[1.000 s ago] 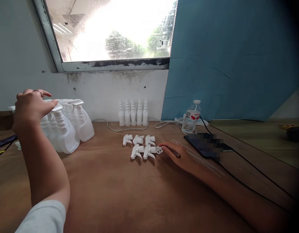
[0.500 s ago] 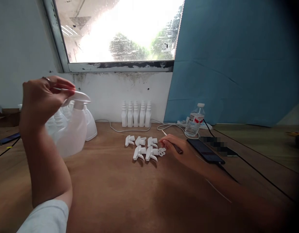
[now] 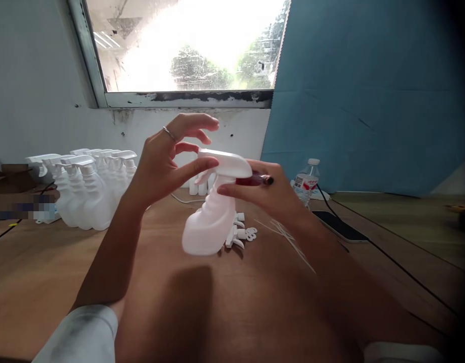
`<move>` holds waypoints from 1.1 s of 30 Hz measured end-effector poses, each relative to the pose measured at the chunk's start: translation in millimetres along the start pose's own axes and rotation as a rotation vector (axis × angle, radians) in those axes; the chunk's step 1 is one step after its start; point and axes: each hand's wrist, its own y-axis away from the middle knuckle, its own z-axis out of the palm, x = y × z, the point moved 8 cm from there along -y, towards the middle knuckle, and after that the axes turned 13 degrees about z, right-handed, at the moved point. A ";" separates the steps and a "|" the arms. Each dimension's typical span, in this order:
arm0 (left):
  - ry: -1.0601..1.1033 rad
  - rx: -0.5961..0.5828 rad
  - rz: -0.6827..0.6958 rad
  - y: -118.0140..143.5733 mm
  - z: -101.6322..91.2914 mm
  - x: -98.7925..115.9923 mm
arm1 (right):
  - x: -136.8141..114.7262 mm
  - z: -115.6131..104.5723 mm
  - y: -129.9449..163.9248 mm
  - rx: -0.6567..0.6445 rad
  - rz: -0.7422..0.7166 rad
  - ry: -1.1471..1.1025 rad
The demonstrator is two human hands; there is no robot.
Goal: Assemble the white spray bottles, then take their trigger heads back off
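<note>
The left hand (image 3: 168,161) is gripping the white spray bottle (image 3: 213,212) by its trigger head, above the wooden table (image 3: 47,272), while the right hand (image 3: 270,194) is clasping its neck and pinching a dark pen (image 3: 260,179)

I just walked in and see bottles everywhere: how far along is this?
Done: a cluster of spray bottles with triggers fitted stands at the left. In hand: the left hand and right hand hold one assembled bottle above the table; the right hand also grips a pen. Left: loose trigger heads lie on the table, and headless bottles stand by the wall.
</note>
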 end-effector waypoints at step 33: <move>0.412 -0.692 -0.434 55.5 100.3 -103.8 | 55.2 -76.8 -41.2 0.062 0.031 -0.044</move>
